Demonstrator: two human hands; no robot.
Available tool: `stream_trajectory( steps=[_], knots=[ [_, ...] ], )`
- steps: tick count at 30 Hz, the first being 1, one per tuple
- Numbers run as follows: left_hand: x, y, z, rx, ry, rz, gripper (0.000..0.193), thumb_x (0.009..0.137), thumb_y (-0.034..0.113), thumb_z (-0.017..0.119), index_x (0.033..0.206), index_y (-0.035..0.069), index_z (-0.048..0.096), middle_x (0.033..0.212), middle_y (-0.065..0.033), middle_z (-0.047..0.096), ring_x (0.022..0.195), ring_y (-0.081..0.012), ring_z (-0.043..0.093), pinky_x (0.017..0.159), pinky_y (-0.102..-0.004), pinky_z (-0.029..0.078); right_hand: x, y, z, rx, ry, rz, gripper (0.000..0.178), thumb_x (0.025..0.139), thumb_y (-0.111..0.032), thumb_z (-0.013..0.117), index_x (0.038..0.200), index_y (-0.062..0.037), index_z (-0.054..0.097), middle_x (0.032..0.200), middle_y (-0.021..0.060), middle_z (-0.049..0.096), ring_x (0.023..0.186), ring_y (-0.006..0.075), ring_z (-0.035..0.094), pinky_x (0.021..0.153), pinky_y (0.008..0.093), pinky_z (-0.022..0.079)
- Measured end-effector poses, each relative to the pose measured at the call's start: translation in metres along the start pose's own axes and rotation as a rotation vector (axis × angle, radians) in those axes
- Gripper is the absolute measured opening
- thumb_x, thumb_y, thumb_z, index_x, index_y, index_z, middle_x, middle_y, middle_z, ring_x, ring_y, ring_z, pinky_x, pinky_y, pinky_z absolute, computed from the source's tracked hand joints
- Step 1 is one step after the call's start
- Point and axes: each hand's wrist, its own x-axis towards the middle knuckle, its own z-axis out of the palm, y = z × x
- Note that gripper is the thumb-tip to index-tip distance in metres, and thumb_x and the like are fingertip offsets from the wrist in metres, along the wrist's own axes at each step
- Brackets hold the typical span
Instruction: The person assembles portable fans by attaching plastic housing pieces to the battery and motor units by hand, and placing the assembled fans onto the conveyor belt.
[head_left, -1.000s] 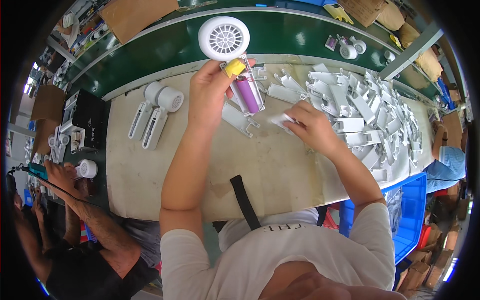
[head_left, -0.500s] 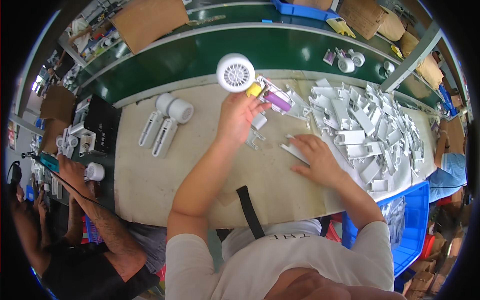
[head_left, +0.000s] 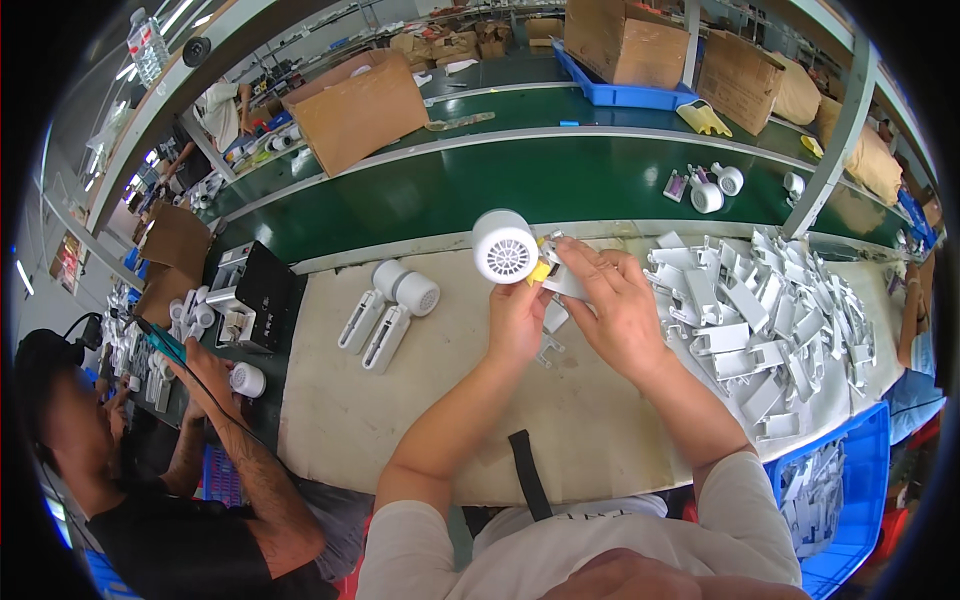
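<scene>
My left hand (head_left: 519, 318) is closed around a small handheld fan whose round white head (head_left: 506, 250) has a spoked grille. A yellow piece (head_left: 540, 271) shows at the neck of the fan. Against the fan's handle my right hand (head_left: 622, 308) grips a white plastic handle cover (head_left: 567, 284), its fingers bent over the top. The hands partly hide the handle, and I cannot tell whether the cover sits fully on it. Below them on the table lies a loose white shell piece (head_left: 555, 316). Two white fans (head_left: 385, 338) rest side by side to the left.
White plastic shells (head_left: 745, 305) are heaped on the right of the table. A blue bin (head_left: 872, 490) stands at the lower right. Several fan parts (head_left: 707, 195) sit on the green surface behind. At left a co-worker holds a teal power screwdriver (head_left: 165, 343) near a black box (head_left: 270, 300).
My right hand has lifted a white cover from the table and brought it to the fan's handle in my left hand. The purple cylinder is now hidden. The view has tilted up.
</scene>
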Motion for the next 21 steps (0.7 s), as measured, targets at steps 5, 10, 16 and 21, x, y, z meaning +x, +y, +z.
stream_trajectory(
  steps=[5, 10, 16, 21],
  knots=[
    [-0.004, -0.003, 0.009, 0.092, 0.07, 0.109, 0.031, 0.083, 0.005, 0.059, 0.113, 0.0, 0.05, 0.109, -0.0067, 0.056, 0.1, -0.0141, 0.053, 0.085, -0.0283, 0.043, -0.004, -0.001, 0.011, 0.001, 0.044, 0.035, 0.061, 0.062, -0.006, 0.07, 0.12, -0.0072, 0.05, 0.117, 0.0075, 0.056, 0.095, 0.0267, 0.052, 0.081, 0.0349, 0.044],
    [-0.003, 0.018, 0.019, 0.1, 0.03, 0.259, 0.029, 0.084, 0.008, 0.056, 0.111, 0.0, 0.051, 0.107, -0.0109, 0.056, 0.102, -0.0209, 0.054, 0.09, -0.0352, 0.042, -0.002, 0.012, 0.002, -0.017, 0.208, 0.082, 0.046, 0.075, -0.028, 0.067, 0.113, -0.0058, 0.055, 0.107, 0.0087, 0.058, 0.094, 0.0225, 0.053, 0.078, 0.0331, 0.043],
    [-0.009, 0.027, 0.025, 0.136, -0.003, 0.2, 0.029, 0.087, 0.015, 0.052, 0.112, 0.001, 0.05, 0.109, -0.0134, 0.056, 0.106, -0.0269, 0.052, 0.095, -0.0407, 0.039, -0.014, 0.016, 0.011, 0.935, -0.076, 0.562, 0.032, 0.086, -0.031, 0.058, 0.094, 0.0006, 0.059, 0.073, 0.003, 0.05, 0.07, 0.0107, 0.047, 0.064, 0.0252, 0.039],
    [-0.03, 0.05, 0.048, 0.158, -0.19, 0.179, 0.034, 0.083, 0.016, 0.056, 0.112, 0.0, 0.049, 0.106, -0.0159, 0.057, 0.101, -0.0306, 0.055, 0.09, -0.0435, 0.043, -0.012, 0.01, -0.012, 0.682, 0.126, 0.095, 0.036, 0.075, -0.03, 0.066, 0.062, -0.001, 0.049, 0.055, 0.0057, 0.04, 0.047, 0.017, 0.039, 0.045, 0.0306, 0.031]
  ],
)
